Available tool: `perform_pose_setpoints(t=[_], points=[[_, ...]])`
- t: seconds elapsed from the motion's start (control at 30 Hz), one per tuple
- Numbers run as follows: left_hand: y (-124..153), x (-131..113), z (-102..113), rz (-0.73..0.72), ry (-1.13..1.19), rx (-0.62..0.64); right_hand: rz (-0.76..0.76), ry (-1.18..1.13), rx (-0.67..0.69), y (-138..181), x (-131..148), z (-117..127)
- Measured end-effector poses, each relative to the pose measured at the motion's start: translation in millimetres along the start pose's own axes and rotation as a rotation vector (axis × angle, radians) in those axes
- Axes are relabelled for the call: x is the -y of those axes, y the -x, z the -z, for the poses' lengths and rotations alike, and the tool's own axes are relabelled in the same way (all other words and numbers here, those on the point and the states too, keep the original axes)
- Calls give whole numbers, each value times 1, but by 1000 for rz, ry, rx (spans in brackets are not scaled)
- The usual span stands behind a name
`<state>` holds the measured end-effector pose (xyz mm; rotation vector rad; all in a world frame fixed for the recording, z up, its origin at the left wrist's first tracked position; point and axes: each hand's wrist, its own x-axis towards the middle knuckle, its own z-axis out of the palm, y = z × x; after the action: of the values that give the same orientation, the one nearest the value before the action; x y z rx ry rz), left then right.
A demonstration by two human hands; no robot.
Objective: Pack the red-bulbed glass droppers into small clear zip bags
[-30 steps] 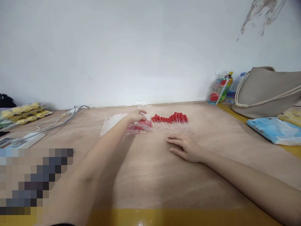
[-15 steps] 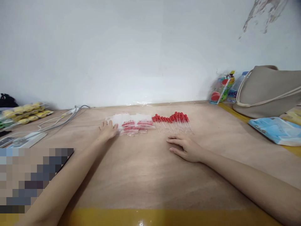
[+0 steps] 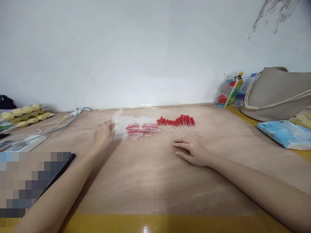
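My left hand (image 3: 104,133) is closed, thumb against fingers, pinching the left edge of a clear zip bag (image 3: 119,127) whose top corner stands up off the table. Just right of it lie clear zip bags (image 3: 138,129) with red-bulbed droppers inside, stacked and overlapping. Beside these, a row of loose droppers (image 3: 178,123) with red bulbs and thin clear stems points toward me. My right hand (image 3: 190,152) lies on the table below the row, fingers stretched and thumb apart, holding nothing.
At left are a power strip (image 3: 29,142) with cables, yellow items in clear packaging (image 3: 26,115) and a dark-edged, blurred-out object (image 3: 65,165). On the right sit bottles (image 3: 228,90), a grey bag (image 3: 277,94) and a blue-white packet (image 3: 284,134). A wall stands behind.
My left hand has drawn back slightly left and closed from spread fingers onto a zip bag, whose corner has risen. My right hand has stayed in place.
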<state>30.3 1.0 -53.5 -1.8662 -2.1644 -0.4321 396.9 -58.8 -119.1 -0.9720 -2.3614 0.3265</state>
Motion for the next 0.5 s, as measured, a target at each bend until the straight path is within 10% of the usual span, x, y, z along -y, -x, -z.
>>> perform_pose_setpoints(t=[0.1,0.3,0.5], points=[[27,-36,24,-181,156,-81,-2,-29,-11,0,0,0],[107,-111,24,-624,153,221,-10,-69,-24,-1,1,0],[108,-103,22,-793,171,235,6,-60,-52,-3,0,-1]])
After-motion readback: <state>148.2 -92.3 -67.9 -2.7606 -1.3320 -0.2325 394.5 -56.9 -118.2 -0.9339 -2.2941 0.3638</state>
